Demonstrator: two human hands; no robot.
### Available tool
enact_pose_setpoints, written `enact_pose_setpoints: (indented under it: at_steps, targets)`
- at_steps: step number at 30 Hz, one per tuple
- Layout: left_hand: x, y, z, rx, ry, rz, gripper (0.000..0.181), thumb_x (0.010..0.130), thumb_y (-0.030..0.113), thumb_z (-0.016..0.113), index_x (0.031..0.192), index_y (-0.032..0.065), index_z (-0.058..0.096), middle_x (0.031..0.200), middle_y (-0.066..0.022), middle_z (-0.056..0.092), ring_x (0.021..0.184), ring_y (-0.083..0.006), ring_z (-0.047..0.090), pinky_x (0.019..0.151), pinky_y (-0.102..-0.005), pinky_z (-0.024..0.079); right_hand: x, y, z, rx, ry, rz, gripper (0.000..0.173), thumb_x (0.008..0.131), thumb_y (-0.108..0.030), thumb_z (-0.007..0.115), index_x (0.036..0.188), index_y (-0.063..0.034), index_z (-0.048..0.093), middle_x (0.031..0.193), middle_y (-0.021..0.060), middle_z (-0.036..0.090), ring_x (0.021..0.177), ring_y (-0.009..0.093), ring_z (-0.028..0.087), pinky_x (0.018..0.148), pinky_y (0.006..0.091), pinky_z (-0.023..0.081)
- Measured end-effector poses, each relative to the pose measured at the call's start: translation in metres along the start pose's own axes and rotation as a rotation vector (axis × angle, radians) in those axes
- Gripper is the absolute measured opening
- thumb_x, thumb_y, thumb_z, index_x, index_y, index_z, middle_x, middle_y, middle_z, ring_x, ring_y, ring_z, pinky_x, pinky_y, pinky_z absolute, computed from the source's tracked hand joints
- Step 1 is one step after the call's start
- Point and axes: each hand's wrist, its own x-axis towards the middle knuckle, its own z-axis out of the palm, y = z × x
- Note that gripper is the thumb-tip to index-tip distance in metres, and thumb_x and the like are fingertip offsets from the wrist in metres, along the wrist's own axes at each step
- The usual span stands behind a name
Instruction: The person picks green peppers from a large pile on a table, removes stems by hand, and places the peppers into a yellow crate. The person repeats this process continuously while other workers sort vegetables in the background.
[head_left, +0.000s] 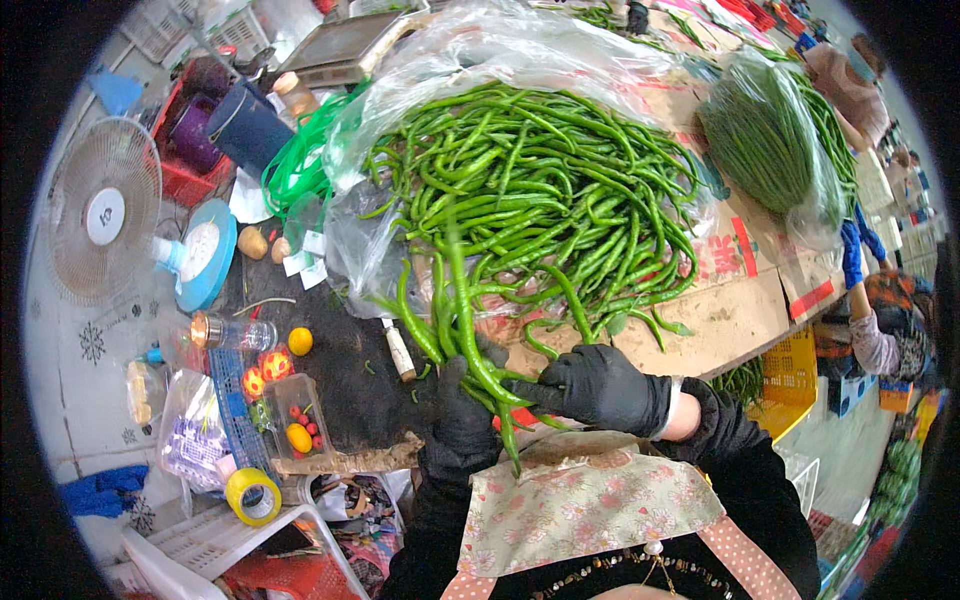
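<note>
A small bunch of long green chili peppers (466, 330) is gripped in my black-gloved left hand (461, 409), low in front of the floral apron. My right hand (604, 390), gloved in black too, is curled at the bunch's right side, its fingers on the lower pepper ends. Part of that grip is hidden by the glove. Just beyond both hands spreads a large heap of green chili peppers (540, 187) on a clear plastic bag (356, 247). A knife's pale handle (399, 351) lies left of the bunch, its blade mostly covered.
Flattened cardboard (739, 300) covers the table's right side, with a bagged bundle of long green beans (757, 142) on it. To the left are green plastic ties (300, 165), a blue dial scale (206, 251), a glass jar (240, 332) and yellow tape (253, 496). Another person's blue-gloved hand (853, 255) is far right.
</note>
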Motion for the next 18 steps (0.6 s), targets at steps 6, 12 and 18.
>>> enact_pose_setpoints:
  at_steps: [6, 12, 18]
  targets:
    - [-0.001, -0.013, 0.006, 0.135, 0.234, 0.148, 0.042, 0.081, 0.021, 0.051, 0.118, 0.0038, 0.041, 0.094, -0.0064, 0.052, 0.083, -0.0196, 0.051, 0.079, -0.0343, 0.043, -0.066, 0.012, -0.002, 0.021, 0.547, 0.652, 0.038, 0.070, -0.009, 0.066, 0.107, -0.0122, 0.059, 0.090, 0.0089, 0.061, 0.072, 0.023, 0.060, 0.060, 0.0297, 0.047]
    - [0.003, -0.024, -0.008, 0.001, 0.088, 0.037, 0.049, 0.079, 0.016, 0.053, 0.123, 0.0044, 0.037, 0.104, -0.0084, 0.052, 0.095, -0.0216, 0.051, 0.086, -0.0384, 0.042, -0.135, 0.042, 0.055, 0.548, 0.744, 1.263, 0.034, 0.073, -0.002, 0.064, 0.107, -0.0036, 0.057, 0.093, 0.0060, 0.062, 0.074, 0.010, 0.056, 0.066, 0.0212, 0.044]
    - [0.009, -0.032, 0.004, 0.014, 0.174, 0.101, 0.047, 0.079, 0.013, 0.052, 0.123, 0.0051, 0.039, 0.108, -0.0090, 0.053, 0.097, -0.0235, 0.052, 0.088, -0.0390, 0.041, -0.137, 0.037, 0.107, 0.091, 0.211, 1.000, 0.034, 0.071, -0.023, 0.063, 0.103, -0.0119, 0.060, 0.080, 0.0121, 0.057, 0.076, 0.030, 0.057, 0.064, 0.0365, 0.046]
